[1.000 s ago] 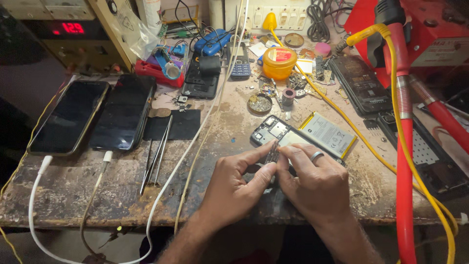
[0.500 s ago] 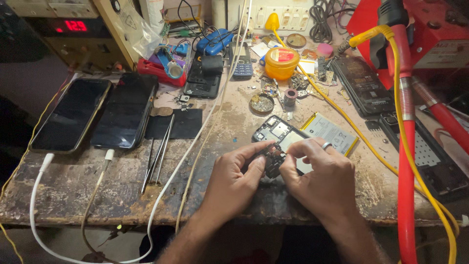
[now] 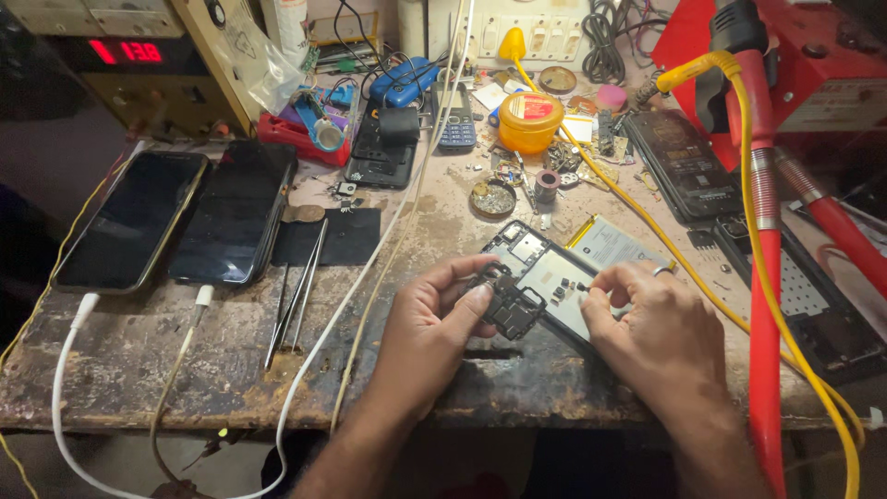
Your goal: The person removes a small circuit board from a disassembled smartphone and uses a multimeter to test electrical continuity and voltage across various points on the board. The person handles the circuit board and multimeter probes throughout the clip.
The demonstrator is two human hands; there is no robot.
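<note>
**Two hands on an opened phone at a scarred bench**

The left hand (image 3: 434,319) pinches a small dark cover (image 3: 508,310), a flat, irregular plastic piece with cut-outs, between thumb and curled fingers. The cover sits at the lower left end of the opened phone (image 3: 545,277), touching it. The phone lies flat on the bench (image 3: 166,370), tilted from 10 o'clock to 4 o'clock, its back off: a dark frame, small metal shields and a pale, matte battery face show inside. The right hand (image 3: 661,337) rests on the phone's lower right part, thumb and forefinger drawn close over a tiny dark part on the pale surface; whether they grip it cannot be told. A plain metal ring sits on one finger.

The bench is worn wood, rough, stained and chipped, with a slot cut into it just below the phone. At 9 o'clock from the hands lie thin steel tweezers (image 3: 300,286), their tips on a black mat (image 3: 346,236). Further toward 9 o'clock two glossy black phones (image 3: 185,222) lie side by side, each with a white cable (image 3: 65,370) near its lower end. At 12 o'clock stands a round yellow tub (image 3: 528,120) with a small round tin (image 3: 492,197) of loose metal bits nearer the hands. A yellow cable (image 3: 693,286) runs past the right hand at 3 o'clock, beside a red hose (image 3: 762,305).
</note>
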